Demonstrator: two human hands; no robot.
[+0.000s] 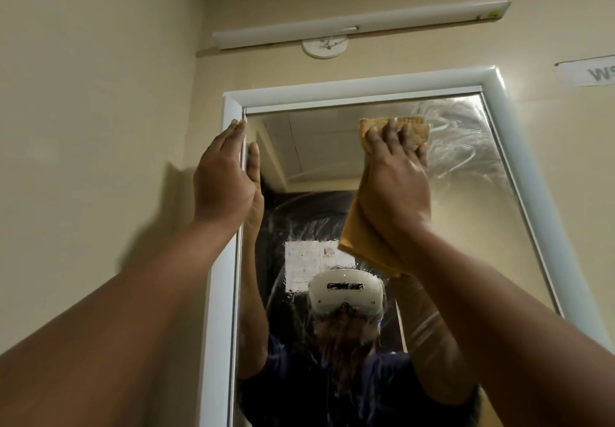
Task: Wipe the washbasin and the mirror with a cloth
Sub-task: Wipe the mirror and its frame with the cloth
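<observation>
Risk, mirror [349,166]: the glass still shows wet smears at its upper right and lower middle; in my judgement a damp cloth dragged over them could leave streaks, and the top corners could get missed.
Risk, frame [366,85]: the left hand [223,176] leans flat against the left edge of the white frame; heavy pressure there, together with the push of the wiping hand, might shift the mirror on the wall.
Risk, cloth [362,230]: its lower half hangs loose under the wrist and could slip or flap back onto cleaned glass.
Washbasin: not in view, so its state cannot be told.
Grip, right hand [396,173]: fingers curled over the top of the orange cloth, pressing it to the upper part of the glass.
Grip, left hand: fingers straight, holding nothing.
Count: one mirror, one light fitting [359,23] above it, one paper sign [589,72] at right, one cloth, two hands.
</observation>
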